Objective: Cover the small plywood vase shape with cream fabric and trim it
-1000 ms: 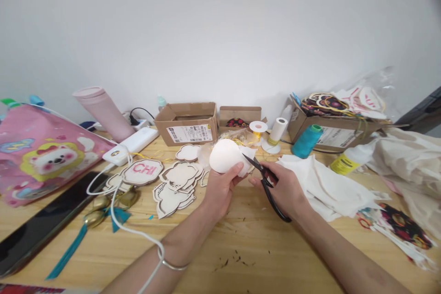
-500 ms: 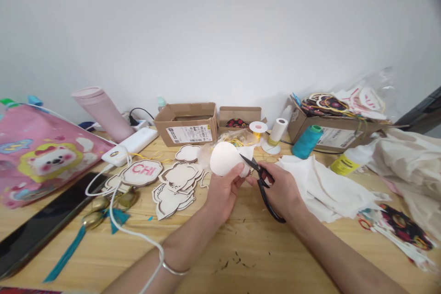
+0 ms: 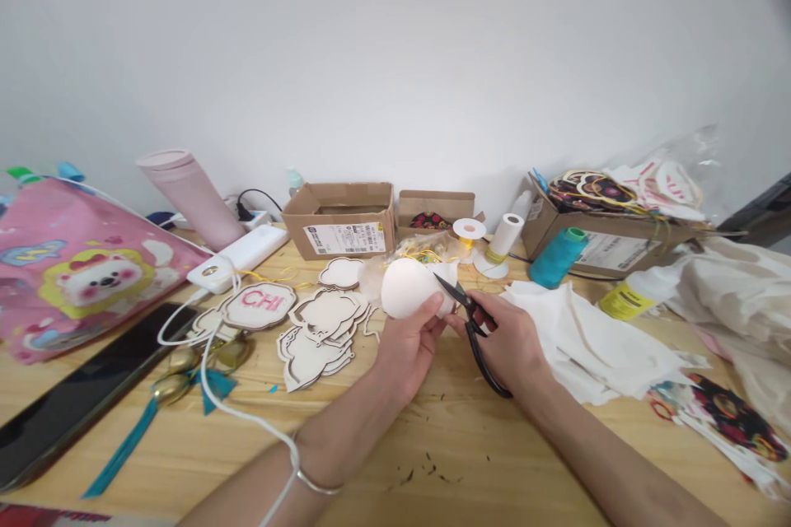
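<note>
While wooden cutouts lie at nine o'clock from the left hand, its fingers pinch a rounded white piece at twelve; at that piece's three-o'clock edge, the right hand grips black scissors, with white cloth at three.

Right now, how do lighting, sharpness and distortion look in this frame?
Head view: soft light on the plain pale wall, dark shading in the upper right corner; head view: white rounded piece nearly washed out, black metal-bladed scissors fairly crisp; head view: small print on the white box label too soft to read, pink cylindrical tumbler tilted, probably wide-angle stretch.
</note>
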### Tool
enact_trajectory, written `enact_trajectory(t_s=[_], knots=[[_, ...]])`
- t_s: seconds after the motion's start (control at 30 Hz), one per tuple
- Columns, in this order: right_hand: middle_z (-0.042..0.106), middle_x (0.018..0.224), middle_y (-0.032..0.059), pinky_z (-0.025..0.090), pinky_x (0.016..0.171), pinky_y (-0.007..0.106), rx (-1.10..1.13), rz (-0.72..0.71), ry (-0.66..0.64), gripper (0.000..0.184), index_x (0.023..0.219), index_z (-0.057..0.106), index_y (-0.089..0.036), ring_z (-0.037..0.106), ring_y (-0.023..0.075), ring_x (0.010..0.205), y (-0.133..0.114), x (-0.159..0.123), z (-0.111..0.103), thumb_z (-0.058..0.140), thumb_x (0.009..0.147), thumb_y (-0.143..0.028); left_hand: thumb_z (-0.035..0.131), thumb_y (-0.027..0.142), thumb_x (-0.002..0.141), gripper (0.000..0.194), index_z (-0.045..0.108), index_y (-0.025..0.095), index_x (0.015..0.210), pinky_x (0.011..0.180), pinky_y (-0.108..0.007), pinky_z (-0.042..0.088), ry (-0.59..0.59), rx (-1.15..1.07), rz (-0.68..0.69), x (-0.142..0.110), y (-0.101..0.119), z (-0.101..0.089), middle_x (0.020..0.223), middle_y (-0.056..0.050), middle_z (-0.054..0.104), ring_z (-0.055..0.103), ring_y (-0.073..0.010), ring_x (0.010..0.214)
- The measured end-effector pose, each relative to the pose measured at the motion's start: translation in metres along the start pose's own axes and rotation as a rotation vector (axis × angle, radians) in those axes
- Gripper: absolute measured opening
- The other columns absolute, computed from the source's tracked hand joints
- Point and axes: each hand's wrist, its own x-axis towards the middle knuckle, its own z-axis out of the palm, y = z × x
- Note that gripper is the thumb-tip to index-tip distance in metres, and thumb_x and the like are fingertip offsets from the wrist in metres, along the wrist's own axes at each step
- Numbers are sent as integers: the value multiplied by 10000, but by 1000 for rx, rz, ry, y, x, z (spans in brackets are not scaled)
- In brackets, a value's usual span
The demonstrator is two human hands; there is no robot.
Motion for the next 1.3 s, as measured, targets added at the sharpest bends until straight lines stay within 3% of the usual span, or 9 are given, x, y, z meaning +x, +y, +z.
enact_trajectory(t_s=[0.47,0.63,0.7,0.83,0.9,0.97,1.07,1.2,1.3], knots=[[543,613,3,380,505,238,73,27,-17,296,901,609,-155,464,128,534,6,0,0,592,692,-365,660,83,632,398,577,182,1008,685,-238,508,-16,27,17,1,3,0,850,-33,669,622,-139,759],[541,623,0,383,479,228,253,186,-13,294,890,592,-163,454,121,526,15,1,0,585,697,-384,646,130,667,361,580,202,1015,739,-288,504,-36,49,51,1,7,-1,908,-35,669,620,-158,817],[535,625,-5,389,484,228,322,228,45,303,919,582,-166,451,117,525,15,2,-3,577,707,-383,629,175,694,321,585,199,1011,742,-301,502,-70,117,87,0,8,-1,967,-46,657,612,-177,858],[573,744,15,423,583,255,349,100,236,337,958,572,-187,473,128,607,3,4,-15,636,660,-331,658,229,670,328,604,191,991,713,-296,507,-99,355,88,-4,7,-4,977,-51,654,597,-201,889],[588,784,21,426,601,256,373,22,218,320,933,583,-201,476,130,626,-2,4,-20,662,635,-291,671,270,653,327,622,178,963,651,-268,511,-108,494,48,-6,5,-5,904,-48,671,606,-190,827],[591,758,16,422,584,248,425,-5,106,277,890,595,-204,478,128,618,-2,3,-22,668,629,-259,668,312,649,326,634,167,939,586,-232,500,-134,603,25,-6,3,-6,843,-43,676,606,-170,758],[561,673,-4,412,547,241,537,89,40,259,863,582,-193,485,123,587,6,3,-24,666,624,-246,669,351,637,341,642,162,920,547,-209,484,-161,681,16,-5,4,-6,812,-38,674,595,-153,717],[539,659,-26,412,561,232,657,242,264,255,846,546,-197,501,109,594,15,10,-34,655,622,-248,667,371,632,354,647,147,905,573,-242,494,-166,674,-11,-1,8,-10,822,-60,674,597,-179,747],[559,644,-21,412,540,225,684,279,260,242,803,544,-190,513,110,587,13,17,-42,658,605,-269,664,345,641,362,634,154,947,615,-270,499,-161,664,44,1,13,-12,888,-72,672,603,-196,785]])
